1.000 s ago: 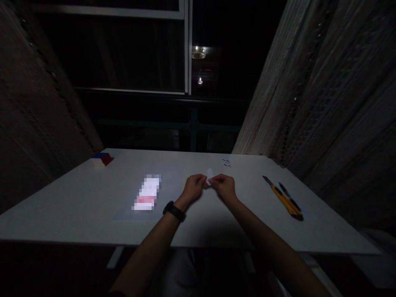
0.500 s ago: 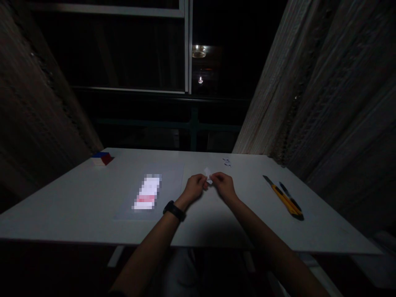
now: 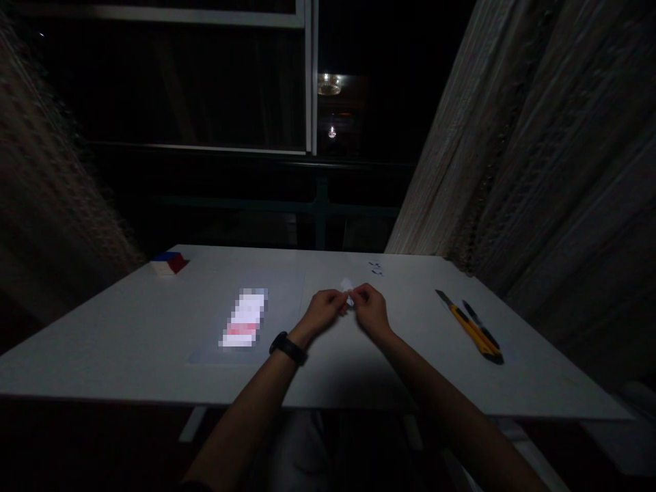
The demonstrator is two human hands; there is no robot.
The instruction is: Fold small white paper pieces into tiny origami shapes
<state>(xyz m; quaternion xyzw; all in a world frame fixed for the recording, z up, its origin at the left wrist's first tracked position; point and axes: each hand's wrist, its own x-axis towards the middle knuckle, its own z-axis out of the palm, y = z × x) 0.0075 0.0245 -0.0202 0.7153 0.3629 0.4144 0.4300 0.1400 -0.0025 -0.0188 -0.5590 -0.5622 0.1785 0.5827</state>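
Note:
Between my hands, above the middle of the white table [image 3: 353,369], is a small piece of white paper [image 3: 347,283]. My left hand [image 3: 324,309], with a black watch [image 3: 288,347] on the wrist, pinches it from the left. My right hand [image 3: 371,309] pinches it from the right, its fingertips almost meeting those of the left. The paper's upper part sticks up past the fingers; the fingers hide much of the rest, and its folds are hard to make out in the dim light.
A lit phone [image 3: 244,318], blurred out, lies on a pale sheet [image 3: 287,294] at left. A coloured cube [image 3: 168,263] sits far left. On the right lie a yellow utility knife [image 3: 474,331] and a dark pen [image 3: 480,324]. Small marked paper pieces [image 3: 376,268] lie behind my hands.
My fingers have shifted slightly on the paper and come closer together. The paper's upper part has turned a little. The things on the table have stayed put.

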